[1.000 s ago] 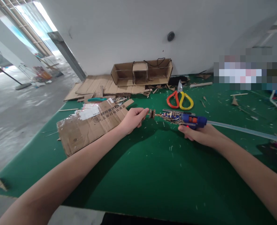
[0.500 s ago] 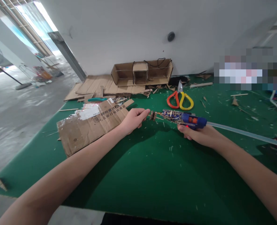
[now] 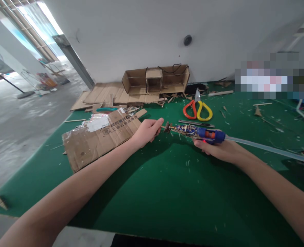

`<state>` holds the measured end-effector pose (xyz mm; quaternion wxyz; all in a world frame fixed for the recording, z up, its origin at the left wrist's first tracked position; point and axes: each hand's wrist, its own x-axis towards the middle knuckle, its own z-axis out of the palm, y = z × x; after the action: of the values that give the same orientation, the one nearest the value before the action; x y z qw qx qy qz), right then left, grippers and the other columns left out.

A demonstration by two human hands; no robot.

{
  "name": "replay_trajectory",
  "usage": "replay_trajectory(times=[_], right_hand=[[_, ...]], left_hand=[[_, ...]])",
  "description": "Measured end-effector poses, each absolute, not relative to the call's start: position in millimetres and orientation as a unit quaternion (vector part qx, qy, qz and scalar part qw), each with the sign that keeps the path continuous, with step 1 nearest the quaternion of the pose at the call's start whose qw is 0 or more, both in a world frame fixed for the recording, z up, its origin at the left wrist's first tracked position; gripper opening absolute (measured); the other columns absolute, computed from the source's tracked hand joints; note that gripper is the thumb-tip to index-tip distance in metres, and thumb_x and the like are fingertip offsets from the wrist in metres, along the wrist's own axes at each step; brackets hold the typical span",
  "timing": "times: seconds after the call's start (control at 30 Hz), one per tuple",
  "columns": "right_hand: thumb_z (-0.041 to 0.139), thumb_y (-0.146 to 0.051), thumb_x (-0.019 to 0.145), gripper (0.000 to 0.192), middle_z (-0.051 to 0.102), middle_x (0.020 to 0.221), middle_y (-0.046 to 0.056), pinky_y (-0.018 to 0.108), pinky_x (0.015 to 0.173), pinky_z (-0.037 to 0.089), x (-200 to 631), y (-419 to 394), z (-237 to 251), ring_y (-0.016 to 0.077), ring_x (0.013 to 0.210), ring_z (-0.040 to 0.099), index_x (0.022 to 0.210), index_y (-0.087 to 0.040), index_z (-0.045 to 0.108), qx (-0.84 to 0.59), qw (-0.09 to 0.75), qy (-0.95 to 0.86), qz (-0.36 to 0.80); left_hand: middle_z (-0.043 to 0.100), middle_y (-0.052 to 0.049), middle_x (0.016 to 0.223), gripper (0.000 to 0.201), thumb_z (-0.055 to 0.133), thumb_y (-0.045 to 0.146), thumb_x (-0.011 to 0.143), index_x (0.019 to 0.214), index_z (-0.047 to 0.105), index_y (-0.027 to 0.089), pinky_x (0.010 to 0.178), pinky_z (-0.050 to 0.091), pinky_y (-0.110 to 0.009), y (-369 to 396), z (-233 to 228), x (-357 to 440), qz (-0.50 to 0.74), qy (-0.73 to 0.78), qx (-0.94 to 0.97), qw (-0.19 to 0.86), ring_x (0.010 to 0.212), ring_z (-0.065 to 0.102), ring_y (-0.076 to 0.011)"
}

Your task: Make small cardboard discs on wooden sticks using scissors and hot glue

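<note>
My right hand is wrapped round the grip of a blue hot glue gun, its barrel crusted with scraps and glue strings and a small red light glowing. A long translucent glue stick runs out of its back end. My left hand pinches a thin stick that carries a small brown cardboard-like piece. The gun's nozzle points left and meets or nearly touches this piece; exact contact is too small to tell. Behind the gun lie a utility knife and scissors with one red and one yellow handle.
A printed cardboard sheet lies under and left of my left forearm. An open cardboard box structure stands against the wall, with flat cardboard and scraps around it. A wooden stick rests at the back of the green tabletop.
The glue gun has shifted slightly left and down, uncovering the utility knife behind it. The small piece has turned slightly, and the thin stick now shows at my left fingertips.
</note>
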<state>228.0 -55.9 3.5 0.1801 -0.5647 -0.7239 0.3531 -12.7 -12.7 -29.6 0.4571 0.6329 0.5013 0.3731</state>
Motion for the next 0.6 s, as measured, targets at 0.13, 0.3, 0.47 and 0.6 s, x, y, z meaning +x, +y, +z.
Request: replay_trajectory(times=[0.13, 0.3, 0.47, 0.6], right_hand=[[0.06, -0.051, 0.072, 0.029, 0.054, 0.056, -0.001, 0.03, 0.049, 0.045, 228, -57, 6, 0.0162, 0.052, 0.055, 0.071, -0.022, 0.055, -0.541, 0.175, -0.727, 0.385], [0.059, -0.055, 0.072, 0.033, 0.054, 0.055, -0.001, 0.03, 0.049, 0.045, 232, -55, -4, 0.0171, 0.052, 0.056, 0.07, -0.022, 0.056, -0.558, 0.178, -0.725, 0.363], [0.057, -0.064, 0.07, 0.043, 0.059, 0.059, 0.003, 0.035, 0.053, 0.047, 241, -50, -22, 0.0209, 0.056, 0.06, 0.077, -0.022, 0.061, -0.622, 0.188, -0.687, 0.326], [0.056, -0.067, 0.07, 0.045, 0.06, 0.06, 0.003, 0.035, 0.054, 0.047, 240, -50, -24, 0.0198, 0.055, 0.059, 0.081, -0.023, 0.059, -0.612, 0.199, -0.675, 0.36]], left_hand=[[0.038, 0.005, 0.045, 0.051, 0.043, 0.057, 0.085, 0.051, 0.041, 0.019, 0.03, 0.021, -0.02, -13, -30, -12, 0.378, 0.511, 0.616, 0.465, 0.028, 0.032, -0.0037], [0.036, 0.005, 0.045, 0.052, 0.042, 0.056, 0.086, 0.05, 0.04, 0.018, 0.03, 0.022, -0.02, -13, -28, -11, 0.378, 0.506, 0.614, 0.474, 0.029, 0.032, -0.0035], [0.036, 0.005, 0.046, 0.05, 0.04, 0.053, 0.087, 0.052, 0.039, 0.018, 0.032, 0.022, -0.019, -15, -25, -11, 0.359, 0.505, 0.627, 0.473, 0.029, 0.031, -0.0032], [0.037, 0.005, 0.047, 0.051, 0.038, 0.053, 0.088, 0.052, 0.039, 0.018, 0.033, 0.021, -0.02, -14, -26, -11, 0.344, 0.5, 0.643, 0.467, 0.03, 0.032, -0.0027]])
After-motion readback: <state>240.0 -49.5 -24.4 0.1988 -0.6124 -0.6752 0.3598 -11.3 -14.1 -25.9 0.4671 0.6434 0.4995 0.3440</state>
